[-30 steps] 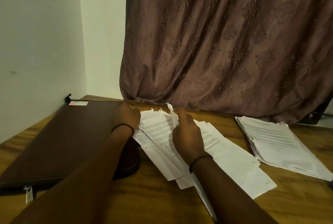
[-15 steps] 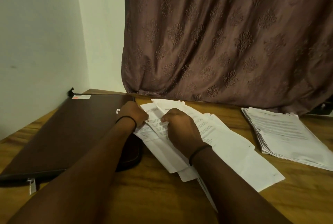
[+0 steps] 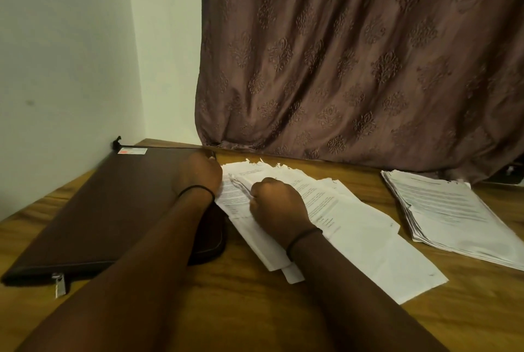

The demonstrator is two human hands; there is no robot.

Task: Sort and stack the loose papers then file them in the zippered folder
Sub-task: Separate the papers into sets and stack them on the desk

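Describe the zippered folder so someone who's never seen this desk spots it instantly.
On the wooden table, look at the left side along the white wall. The dark brown flat rectangular zippered folder lies there, left of the loose white paper sheets. It alone is dark, with a metal zipper pull at its near corner.

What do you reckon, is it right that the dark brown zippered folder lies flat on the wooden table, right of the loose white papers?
No. The head view shows the dark brown zippered folder lies flat on the wooden table, left of the loose white papers, not right.
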